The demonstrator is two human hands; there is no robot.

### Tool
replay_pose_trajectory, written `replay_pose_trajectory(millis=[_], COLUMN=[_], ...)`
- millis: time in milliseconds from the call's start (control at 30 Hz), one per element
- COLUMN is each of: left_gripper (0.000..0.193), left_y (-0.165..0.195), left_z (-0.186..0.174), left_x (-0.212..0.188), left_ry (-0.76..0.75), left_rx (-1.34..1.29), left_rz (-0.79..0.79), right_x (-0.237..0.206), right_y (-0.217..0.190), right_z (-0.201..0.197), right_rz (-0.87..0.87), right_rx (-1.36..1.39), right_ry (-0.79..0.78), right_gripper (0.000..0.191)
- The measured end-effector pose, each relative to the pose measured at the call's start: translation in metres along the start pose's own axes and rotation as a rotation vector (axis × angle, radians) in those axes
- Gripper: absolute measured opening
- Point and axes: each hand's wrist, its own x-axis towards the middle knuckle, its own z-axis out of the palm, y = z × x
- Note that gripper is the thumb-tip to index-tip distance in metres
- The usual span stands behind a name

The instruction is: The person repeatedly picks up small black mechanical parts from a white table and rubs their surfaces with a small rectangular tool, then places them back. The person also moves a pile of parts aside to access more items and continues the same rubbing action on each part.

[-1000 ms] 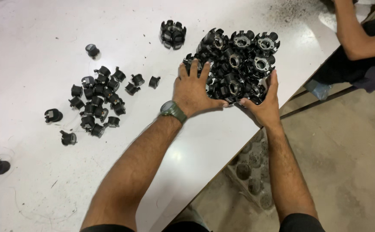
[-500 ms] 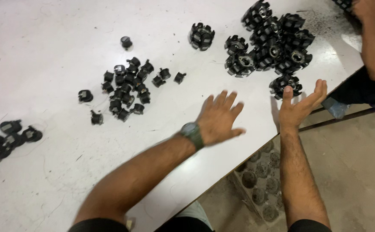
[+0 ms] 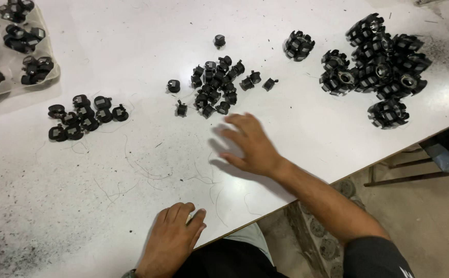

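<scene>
My right hand (image 3: 250, 146) hovers over the white table (image 3: 131, 170), fingers spread and blurred, holding nothing. It is just below a heap of small black round parts (image 3: 216, 87). My left hand (image 3: 172, 238) rests near the table's front edge with its fingers curled in; I see nothing gripped in it. A wristwatch shows at the bottom edge. A pile of larger black slotted round parts (image 3: 381, 67) lies at the far right, away from both hands, and a single one (image 3: 299, 45) sits apart to its left.
A second small group of black parts (image 3: 83, 118) lies to the left. A clear plastic tray (image 3: 54, 77) holding black parts stands at the top left. Thin wire strands and dark dust litter the table. The table edge runs diagonally at the lower right, over a floor.
Both hands have let go of the large pile at the right. My right hand has swept left toward the small parts. My left hand has drawn back to the front edge.
</scene>
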Motion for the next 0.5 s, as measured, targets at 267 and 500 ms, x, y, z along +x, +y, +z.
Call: replay_pose_trajectory(millis=[267,500], left_gripper=[0.034,0.039], left_y=[-0.017,-0.027], left_z=[0.033,0.054], left_x=[-0.029,-0.042], left_ry=[0.176,0.113], left_rx=[0.057,0.058], left_rz=[-0.174,-0.172], right_x=[0.181,0.23], right_y=[-0.021,0.003], right_z=[0.066,0.064], right_rz=[0.093,0.431], right_rx=[-0.457,-0.578], right_ry=[-0.305,-0.415], right_gripper=[0.052,0.05])
